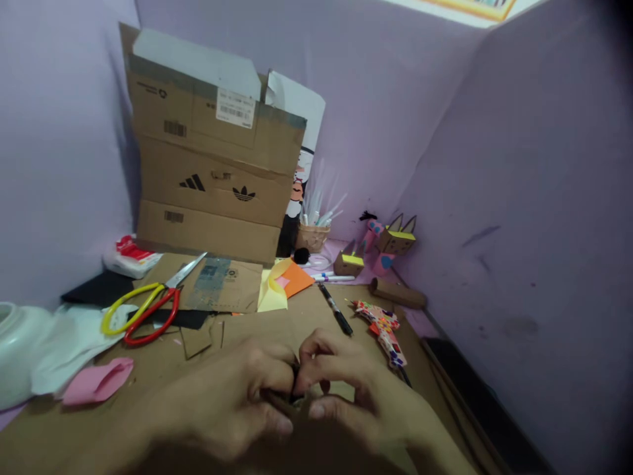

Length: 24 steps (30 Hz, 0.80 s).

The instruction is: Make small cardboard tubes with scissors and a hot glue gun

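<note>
My left hand [237, 396] and my right hand [349, 386] meet low in the middle of the head view. Between their fingertips sits a small piece of brown cardboard [298, 400], mostly covered by the fingers, so its full shape cannot be made out. The left fingers are curled and closed around it. On the other side, my right thumb and fingers pinch it. A black pen [335, 310] lies just beyond the right hand, and a patterned glue gun [383, 330] rests to its right.
Large scissors [148, 305] with yellow and red handles lie left on cardboard, near folded pink paper [97, 381] and a white jar [22, 353]. A tall cardboard box [212, 152] stands behind. Toward the back are a pen basket [313, 236] and cardboard figures [395, 239] beside the wall.
</note>
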Motion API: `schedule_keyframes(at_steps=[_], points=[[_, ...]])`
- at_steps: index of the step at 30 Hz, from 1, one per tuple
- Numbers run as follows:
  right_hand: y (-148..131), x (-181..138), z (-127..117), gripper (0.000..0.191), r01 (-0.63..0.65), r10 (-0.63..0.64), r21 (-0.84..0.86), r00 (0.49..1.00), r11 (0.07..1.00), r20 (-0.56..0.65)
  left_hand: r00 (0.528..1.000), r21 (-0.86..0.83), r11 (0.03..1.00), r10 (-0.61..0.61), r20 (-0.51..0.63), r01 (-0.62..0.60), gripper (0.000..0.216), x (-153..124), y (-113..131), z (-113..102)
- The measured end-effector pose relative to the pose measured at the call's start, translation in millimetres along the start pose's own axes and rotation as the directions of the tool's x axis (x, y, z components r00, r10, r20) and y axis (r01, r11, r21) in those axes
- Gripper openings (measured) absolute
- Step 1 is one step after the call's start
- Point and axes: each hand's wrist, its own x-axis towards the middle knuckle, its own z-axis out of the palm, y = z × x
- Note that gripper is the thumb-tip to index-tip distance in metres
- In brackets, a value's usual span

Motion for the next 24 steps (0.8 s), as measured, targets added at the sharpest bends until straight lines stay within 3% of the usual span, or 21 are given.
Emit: schedule_keyframes(at_steps=[3,10,17,24], points=[[0.9,-2.4,2.3,0.005,0.011,-0.011,0.021,1.0,1.0,-0.002,0.997,-0.035,0.999,-0.037,0.067,0.039,0.019,-1.0,5.3,1.8],[-0.8,1.4,5.2,0.009,0.05,-0.05,0.024,0.999,0.998,-0.005,1.0,-0.026,1.0,0.011,0.024,-0.01,0.018,-2.8,-0.4,7.9],[-0.3,1.3,5.6,0.008,0.059,-0.059,0.025,0.998,0.998,-0.002,0.998,0.02,0.998,-0.068,0.01,0.068,0.017,-3.2,7.4,5.5],[-2.1,2.3,6.0,0.01,0.059,-0.059,0.022,0.998,0.998,-0.002,0.998,-0.002,0.998,-0.056,-0.012,0.056,0.018,-4.4,5.2,8.5]])
